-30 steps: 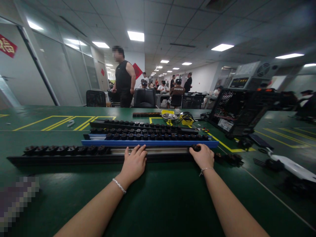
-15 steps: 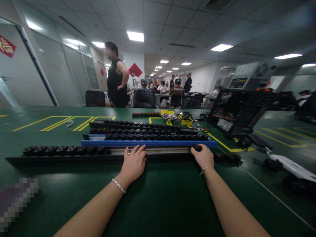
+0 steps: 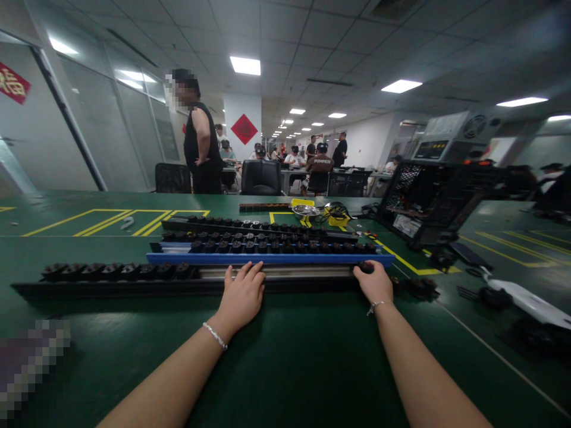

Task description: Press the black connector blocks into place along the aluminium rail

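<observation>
A long black power-track rail (image 3: pixel 285 286) lies across the table before me, with several black socket modules (image 3: pixel 129 271) seated along its left part. Its middle shows a bare silvery channel. My left hand (image 3: pixel 243 294) rests on the rail's front edge, fingers spread and holding nothing. At the rail's right end, my right hand (image 3: pixel 377 282) pinches a small round black socket module (image 3: pixel 366 267); whether it sits in the channel cannot be made out. Just behind is a blue rail (image 3: pixel 267 259) carrying a row of similar modules.
Another black rail (image 3: pixel 205 227) with modules lies farther back. Loose black parts (image 3: pixel 422 289) are right of my right hand. An opened computer case (image 3: pixel 428 202) stands at the right, near a white device (image 3: pixel 530 303). A metal bowl (image 3: pixel 305 210) is at the back. A person (image 3: pixel 200 142) stands beyond the table.
My right hand has moved a little to the right along the rail with the black socket module. My left hand has stayed in place. The person beyond the table has shifted left.
</observation>
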Demonstrator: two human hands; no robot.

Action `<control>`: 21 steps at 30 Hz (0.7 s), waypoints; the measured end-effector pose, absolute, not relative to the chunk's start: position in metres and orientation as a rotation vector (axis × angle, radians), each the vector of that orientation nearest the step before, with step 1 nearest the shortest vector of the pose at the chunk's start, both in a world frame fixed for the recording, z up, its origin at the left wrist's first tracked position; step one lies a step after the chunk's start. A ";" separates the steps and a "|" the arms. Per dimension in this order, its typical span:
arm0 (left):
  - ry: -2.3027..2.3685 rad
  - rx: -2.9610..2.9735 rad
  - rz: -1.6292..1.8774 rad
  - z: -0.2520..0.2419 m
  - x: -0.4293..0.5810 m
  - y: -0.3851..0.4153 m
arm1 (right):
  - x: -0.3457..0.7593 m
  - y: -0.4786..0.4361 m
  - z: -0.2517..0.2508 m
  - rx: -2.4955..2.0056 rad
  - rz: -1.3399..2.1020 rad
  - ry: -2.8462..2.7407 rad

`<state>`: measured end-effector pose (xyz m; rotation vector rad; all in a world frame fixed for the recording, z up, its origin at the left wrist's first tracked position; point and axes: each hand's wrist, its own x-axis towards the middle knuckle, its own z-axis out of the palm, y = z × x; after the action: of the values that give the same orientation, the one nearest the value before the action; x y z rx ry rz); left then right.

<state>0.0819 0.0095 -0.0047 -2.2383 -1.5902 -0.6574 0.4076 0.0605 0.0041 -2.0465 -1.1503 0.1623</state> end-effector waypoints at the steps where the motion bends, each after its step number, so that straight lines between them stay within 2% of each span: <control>1: -1.589 -2.240 -0.655 -0.005 0.082 0.010 | 0.408 0.061 0.004 -2.049 0.165 -1.150; 21: -1.584 -2.244 -0.648 -0.004 0.081 0.008 | 0.423 0.063 -0.001 -2.074 0.146 -1.070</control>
<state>0.0815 0.0085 -0.0039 -2.2445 -1.5837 -0.6477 0.4235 0.0629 -0.0013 -2.0741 -1.0698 0.1464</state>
